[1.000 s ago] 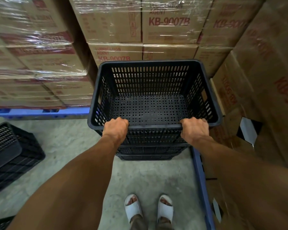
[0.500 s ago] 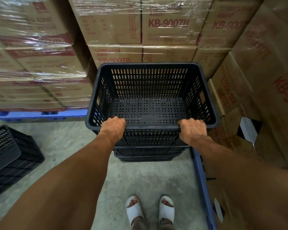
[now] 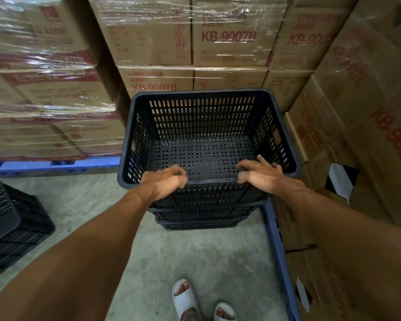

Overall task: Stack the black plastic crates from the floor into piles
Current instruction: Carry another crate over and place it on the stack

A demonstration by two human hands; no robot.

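A black slotted plastic crate [image 3: 204, 126] sits nested on top of a pile of black crates [image 3: 202, 218] on the concrete floor, straight in front of me. Both of my hands are at its near rim. My left hand [image 3: 163, 181] lies over the rim's left part with its fingers loosely bent and no firm grip. My right hand [image 3: 261, 173] hovers over the rim's right part with its fingers spread apart. The top crate holds nothing. More black crates [image 3: 14, 223] lie at the left edge, one nested inside another.
Shrink-wrapped cardboard boxes [image 3: 229, 35] stand on blue pallets [image 3: 56, 164] behind and to the left. More boxes [image 3: 357, 135] on a blue pallet [image 3: 278, 251] wall in the right side. My feet in white sandals [image 3: 185, 297] stand on bare concrete.
The top crate has dropped slightly onto the pile. Both hands, earlier clenched on the near rim, have loosened, and the right hand's fingers have spread.
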